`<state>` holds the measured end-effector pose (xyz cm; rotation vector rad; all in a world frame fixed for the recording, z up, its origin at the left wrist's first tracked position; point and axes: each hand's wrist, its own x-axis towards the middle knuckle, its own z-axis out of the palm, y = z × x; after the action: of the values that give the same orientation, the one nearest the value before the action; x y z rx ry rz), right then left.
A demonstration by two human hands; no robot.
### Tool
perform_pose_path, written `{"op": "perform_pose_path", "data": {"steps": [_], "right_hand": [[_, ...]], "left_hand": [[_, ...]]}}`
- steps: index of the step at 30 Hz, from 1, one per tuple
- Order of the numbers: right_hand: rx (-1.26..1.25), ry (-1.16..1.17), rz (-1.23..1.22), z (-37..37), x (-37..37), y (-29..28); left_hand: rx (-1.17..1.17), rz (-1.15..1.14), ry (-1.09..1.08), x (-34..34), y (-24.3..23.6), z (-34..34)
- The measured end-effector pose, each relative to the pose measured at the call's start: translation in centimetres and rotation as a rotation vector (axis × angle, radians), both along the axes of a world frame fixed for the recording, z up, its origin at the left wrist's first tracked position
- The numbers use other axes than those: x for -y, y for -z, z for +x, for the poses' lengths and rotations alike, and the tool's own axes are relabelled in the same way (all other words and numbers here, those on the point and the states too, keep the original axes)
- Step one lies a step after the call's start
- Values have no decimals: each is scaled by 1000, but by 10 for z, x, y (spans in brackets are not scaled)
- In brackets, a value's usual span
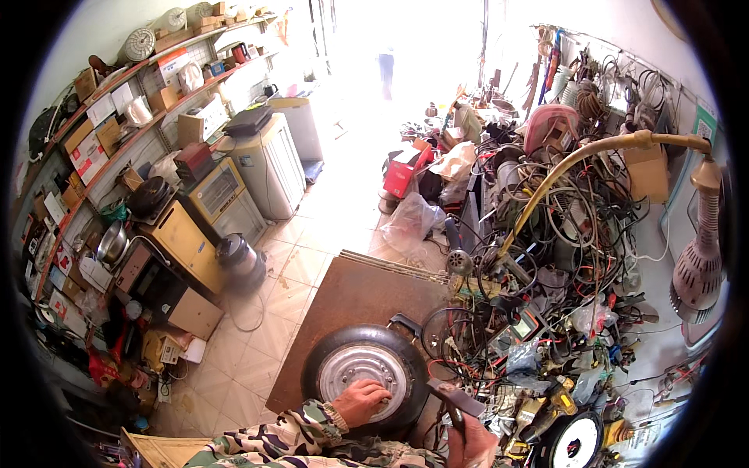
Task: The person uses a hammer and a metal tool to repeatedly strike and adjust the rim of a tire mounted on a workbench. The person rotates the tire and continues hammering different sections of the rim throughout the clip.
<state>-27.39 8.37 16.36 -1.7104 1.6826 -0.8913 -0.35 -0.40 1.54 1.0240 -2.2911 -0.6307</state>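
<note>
A wheel with a black rubber tyre point(321, 360) and a silver metal rim point(351, 365) lies flat on a brown board in front of me. My left hand point(360, 402) rests over the near part of the rim, its fingers drawn together near the hub; whatever they pinch is too small to make out. To the right of the tyre, my right hand point(473, 446) is closed round the handle of a hammer point(459, 398). Its greyish-brown head is raised beside the tyre's edge. Camouflage sleeves cover my forearms.
Beyond the wheel stretches the brown board point(351, 292). Tangled cables point(569, 210), tools and a yellow drill point(560, 396) crowd the right side. A lamp point(698, 273) hangs from a bent arm there. Loaded shelves point(117, 160) and cabinets point(269, 164) line the left; a dark canister point(240, 261) stands on the tiles.
</note>
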Motion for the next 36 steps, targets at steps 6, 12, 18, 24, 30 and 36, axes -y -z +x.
{"op": "perform_pose_path", "data": {"steps": [6,12,18,24,30,36], "right_hand": [[-51,161,-71,-15,-19,79],[77,221,373,-7,-57,60],[202,236,377,-11,-88,81],[208,253,415,-12,-96,83],[186,257,410,-12,-96,87],[197,261,423,-12,-93,83]], "left_hand": [[-74,-8,-7,4,-11,-8],[-128,137,-36,7,-28,-8],[-132,152,6,8,-28,-2],[-81,167,13,11,-37,-2],[-79,153,9,12,-35,-1],[-80,134,23,12,-34,-2]]}}
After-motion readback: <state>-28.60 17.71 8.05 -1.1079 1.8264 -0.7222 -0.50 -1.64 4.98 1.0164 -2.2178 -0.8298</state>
